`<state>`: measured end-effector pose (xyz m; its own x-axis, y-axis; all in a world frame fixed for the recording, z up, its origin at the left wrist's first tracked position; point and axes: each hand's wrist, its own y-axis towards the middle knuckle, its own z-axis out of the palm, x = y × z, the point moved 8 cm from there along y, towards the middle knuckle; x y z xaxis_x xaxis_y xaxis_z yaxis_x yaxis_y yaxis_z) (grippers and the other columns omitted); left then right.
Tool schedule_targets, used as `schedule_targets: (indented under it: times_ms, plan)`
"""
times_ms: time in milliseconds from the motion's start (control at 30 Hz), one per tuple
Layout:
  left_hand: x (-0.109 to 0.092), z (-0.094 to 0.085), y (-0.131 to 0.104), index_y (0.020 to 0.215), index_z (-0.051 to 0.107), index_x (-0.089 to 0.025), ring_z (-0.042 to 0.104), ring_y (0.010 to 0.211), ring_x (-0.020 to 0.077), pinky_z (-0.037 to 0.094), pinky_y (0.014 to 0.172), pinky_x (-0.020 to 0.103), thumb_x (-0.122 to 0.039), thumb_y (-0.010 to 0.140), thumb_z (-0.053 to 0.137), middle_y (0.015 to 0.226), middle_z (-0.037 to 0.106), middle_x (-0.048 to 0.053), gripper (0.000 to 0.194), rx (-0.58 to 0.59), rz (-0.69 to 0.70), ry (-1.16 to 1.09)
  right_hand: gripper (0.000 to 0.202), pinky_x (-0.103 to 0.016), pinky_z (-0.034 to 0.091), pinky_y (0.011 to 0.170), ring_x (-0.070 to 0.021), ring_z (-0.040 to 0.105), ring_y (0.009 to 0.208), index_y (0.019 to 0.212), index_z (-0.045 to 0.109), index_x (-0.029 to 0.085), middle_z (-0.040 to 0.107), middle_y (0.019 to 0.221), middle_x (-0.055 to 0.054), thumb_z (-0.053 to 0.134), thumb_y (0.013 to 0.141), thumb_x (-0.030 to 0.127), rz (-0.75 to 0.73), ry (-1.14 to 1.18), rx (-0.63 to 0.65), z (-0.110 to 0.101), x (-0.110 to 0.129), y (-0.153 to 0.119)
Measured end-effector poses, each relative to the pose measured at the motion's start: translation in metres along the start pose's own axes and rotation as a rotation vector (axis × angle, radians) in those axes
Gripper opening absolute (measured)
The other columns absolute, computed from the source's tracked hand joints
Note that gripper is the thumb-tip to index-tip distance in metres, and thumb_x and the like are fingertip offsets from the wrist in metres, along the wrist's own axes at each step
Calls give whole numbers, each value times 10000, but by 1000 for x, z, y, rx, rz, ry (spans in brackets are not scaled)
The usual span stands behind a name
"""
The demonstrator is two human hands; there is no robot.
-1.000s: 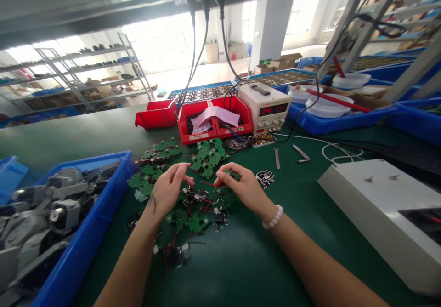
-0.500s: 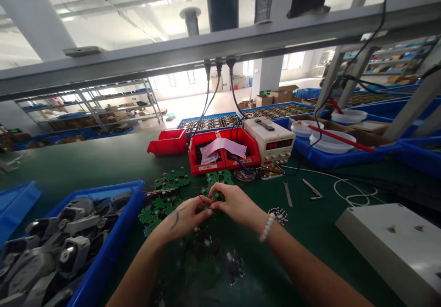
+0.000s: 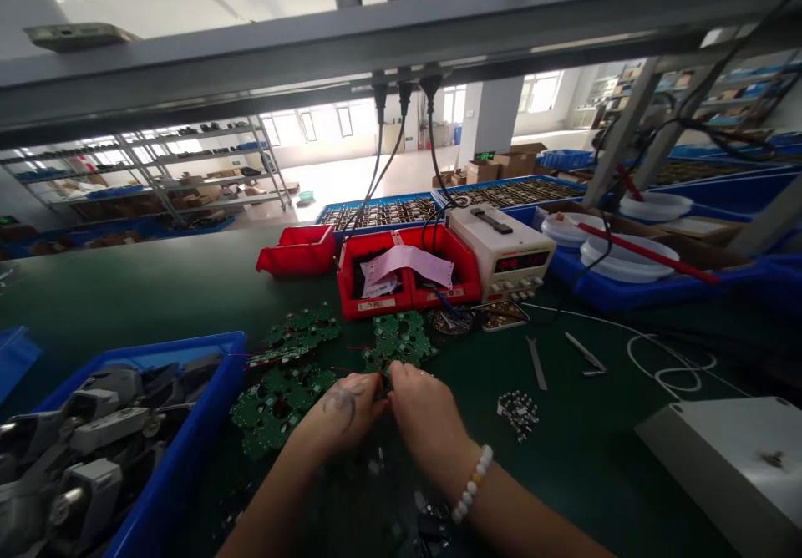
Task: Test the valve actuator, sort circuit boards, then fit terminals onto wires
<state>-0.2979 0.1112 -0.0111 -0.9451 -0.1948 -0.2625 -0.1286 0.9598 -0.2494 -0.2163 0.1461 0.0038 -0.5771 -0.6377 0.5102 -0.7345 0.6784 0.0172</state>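
Nearest the person, just below the hands, I see dark loose components [image 3: 432, 529] on the dark green tabletop [image 3: 551, 491]. The left hand [image 3: 347, 412] and the right hand [image 3: 426, 408], the latter with a white bead bracelet [image 3: 474, 483] at its wrist, meet with fingers curled in and tips together. A bit of red shows between them, but I can't make out what they grip; a thin red wire [image 3: 342, 369] runs out just left of the fingertips. Left of the hands, a blue plastic bin [image 3: 194, 428] holds grey housings [image 3: 93, 491]; to their right sit a pile of small silver-and-black parts [image 3: 519, 414] and, farther over, a light grey metal box [image 3: 720, 458]. Green circuit boards [image 3: 276, 399] lie beside the left hand and just beyond both. Farther past the hands stand red plastic bins [image 3: 376, 306], two with pink paper [image 3: 413, 264] across them, and a beige power supply [image 3: 501, 245] to their right. Behind everything, off to the left, rises grey metal shelving [image 3: 219, 157].
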Motion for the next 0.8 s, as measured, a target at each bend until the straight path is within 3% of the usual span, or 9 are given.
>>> schedule_targets:
  times_ms: [100,200,267,367,433,500,567,700,800]
  plan:
    - [-7,-4,-7,908,605,-177,618,946,271,435,795,342,-311,888,472,966,681,113,190,37,-1,6,236,-358,489,744,-322,652,971,1094,613,79,673,1036,-180,582,861,62,-24,9,48,-3,-5,3]
    - [-8,-12,-16,849,628,-235,640,800,229,437,647,285,-455,769,651,839,686,11,236,134,32,-50,219,-274,489,683,-243,680,871,925,691,191,721,907,-44,782,746,280,-142,104,155,-8,-9,5]
    - [3,-23,-14,842,636,-253,637,755,212,435,616,277,-535,739,659,800,673,-19,301,60,6,-148,215,-259,486,744,-213,664,926,917,697,216,718,942,-20,760,773,363,-153,161,114,-17,-17,11]
    - [31,-33,2,997,614,-212,619,982,255,457,802,333,-520,822,546,1035,664,61,361,-213,-113,-262,276,-363,402,978,-261,545,1167,1167,608,146,622,1207,-126,594,920,269,-24,200,-96,-29,-38,21]
    - [45,-27,15,1157,548,-151,562,1125,287,428,911,381,-460,823,544,1190,604,142,454,-328,-183,-285,344,-448,374,1001,-326,510,1195,1207,571,84,590,1222,-198,627,885,191,50,230,-153,-23,-49,26]
    - [53,-19,25,1208,522,-113,589,1064,291,445,888,391,-420,767,610,1121,626,152,545,-363,-216,-330,352,-477,406,960,-356,547,1133,1127,609,72,626,1127,-207,711,793,117,74,286,-136,-11,-53,29]
    - [55,-16,29,1135,576,-125,623,874,261,473,776,365,-425,704,671,906,653,78,534,-366,-222,-382,319,-465,426,940,-336,577,1084,1053,630,101,645,1070,-171,725,750,67,67,371,-127,-4,-55,31]
    - [52,-34,19,859,625,-194,537,633,174,414,587,279,-495,658,712,633,529,-51,372,-374,-166,-508,314,-400,459,938,-243,597,1047,1054,591,153,625,1098,-101,672,768,53,31,621,-148,-13,-55,32]
    - [44,-46,10,877,576,-200,546,627,149,425,560,253,-532,710,679,676,553,-54,386,-368,-104,-649,298,-357,522,897,-205,629,1046,1097,551,156,648,1118,-93,646,814,157,-15,869,-59,-14,-49,33]
